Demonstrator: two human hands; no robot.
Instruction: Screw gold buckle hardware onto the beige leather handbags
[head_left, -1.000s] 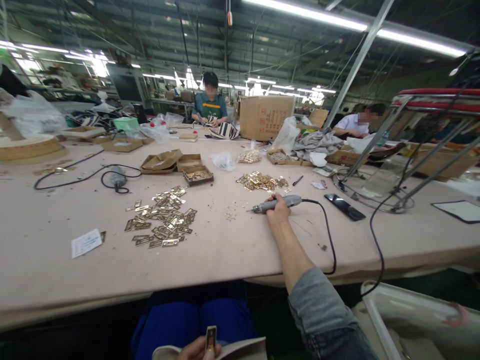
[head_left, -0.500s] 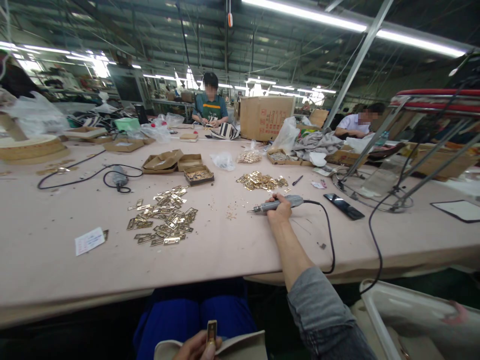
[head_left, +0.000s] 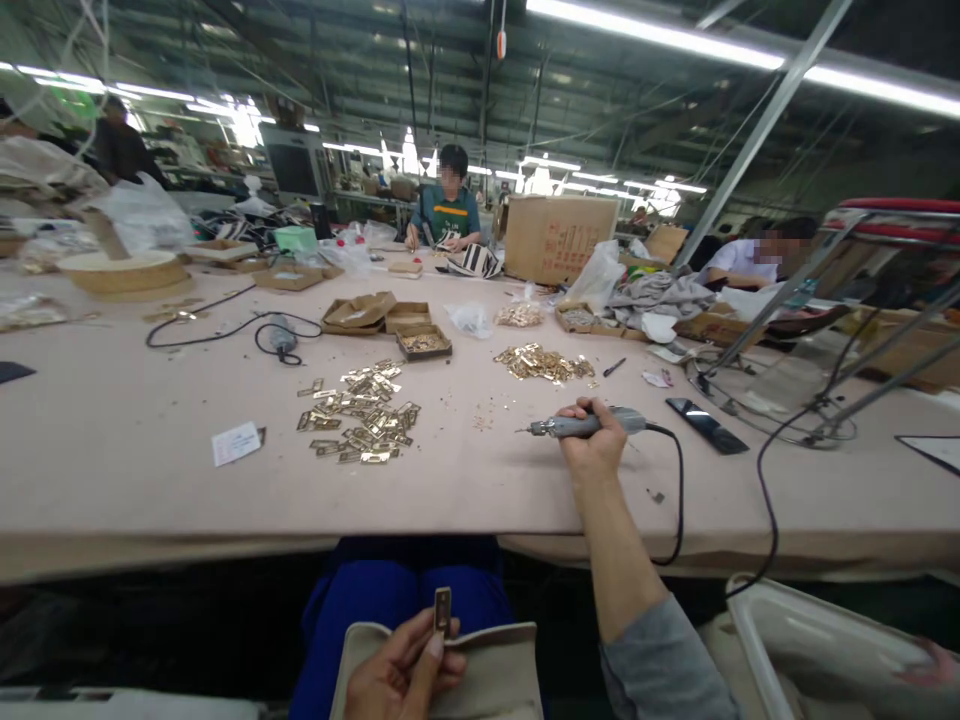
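My right hand (head_left: 598, 446) grips a grey electric screwdriver (head_left: 574, 425), raised above the table with its bit pointing left and a black cord trailing from its back end. Low over my lap, my left hand (head_left: 397, 668) pinches a small gold metal plate with a rectangular opening (head_left: 442, 610) upright between thumb and fingers. Behind that hand lies a beige flat piece (head_left: 499, 665) like leather or fabric; whether the plate is joined to it I cannot tell. Similar gold plates lie in a loose pile (head_left: 367, 415) on the table, with another pile of small gold parts (head_left: 544, 363) farther back.
A small box of tiny parts (head_left: 424, 342) stands behind the plates. A second screwdriver (head_left: 282, 338) lies left with its cord. To the right are a phone (head_left: 706, 425), a metal-legged stool (head_left: 825, 330) and a white bin (head_left: 832, 640). A co-worker (head_left: 448, 210) sits opposite.
My right hand has lifted the screwdriver off the tabletop and drawn it nearer. The left hand has come up slightly with the gold plate. The view has shifted left.
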